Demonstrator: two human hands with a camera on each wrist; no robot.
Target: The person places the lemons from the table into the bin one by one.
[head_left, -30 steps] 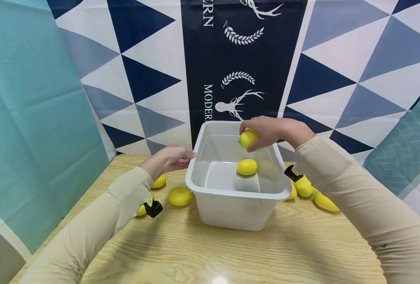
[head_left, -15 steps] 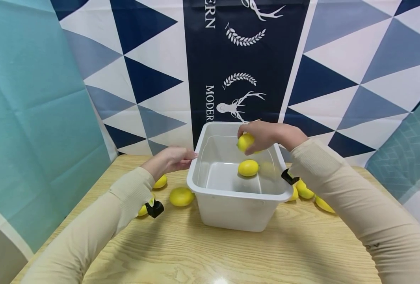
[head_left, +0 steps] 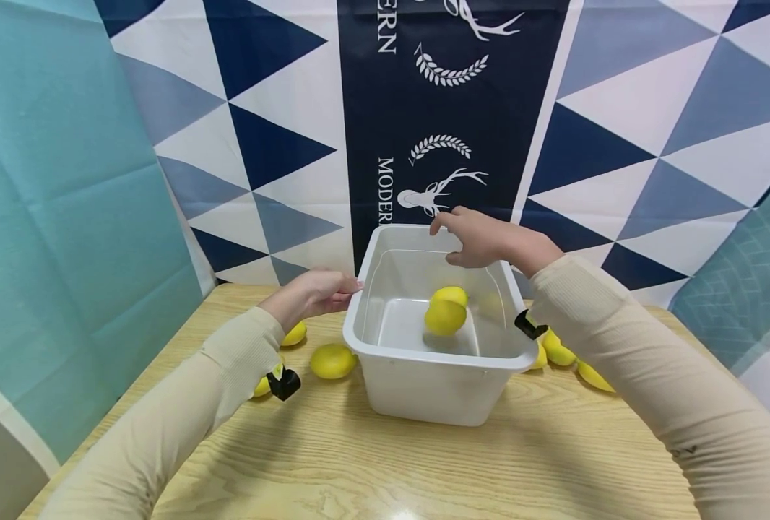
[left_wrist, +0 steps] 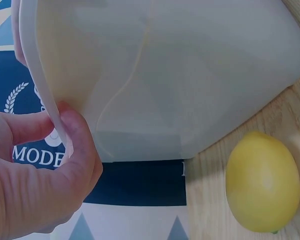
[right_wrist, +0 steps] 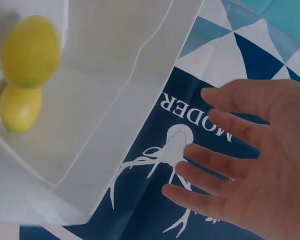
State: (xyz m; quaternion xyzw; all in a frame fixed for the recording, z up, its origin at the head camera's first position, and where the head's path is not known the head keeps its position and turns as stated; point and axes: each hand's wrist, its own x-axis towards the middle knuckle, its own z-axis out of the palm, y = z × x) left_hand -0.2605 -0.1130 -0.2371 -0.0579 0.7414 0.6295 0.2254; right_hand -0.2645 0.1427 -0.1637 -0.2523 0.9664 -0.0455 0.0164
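A light grey plastic bin (head_left: 427, 390) stands on the wooden table. My left hand (head_left: 313, 290) pinches its left rim between thumb and fingers, plain in the left wrist view. Over the bin's back right, my right hand (head_left: 479, 237) holds nothing; its fingers are spread in the right wrist view. Below it, inside the bin, a slightly blurred lemon (head_left: 446, 318) overlaps a second lemon (head_left: 451, 293). Whether the blurred one touches the bottom I cannot tell. Outside, close to the bin's left wall, lies another lemon (left_wrist: 263, 182).
More yellow fruit lies left of the bin, one piece (head_left: 294, 334) by my left wrist and one partly behind the sleeve. On the right, several yellow fruits (head_left: 558, 350) sit partly hidden by my right forearm. A patterned cloth (head_left: 281, 144) hangs behind the table.
My right hand has let go of its lemon, which has dropped into the bin beside the other one. Its fingers have spread. The left hand stays on the rim.
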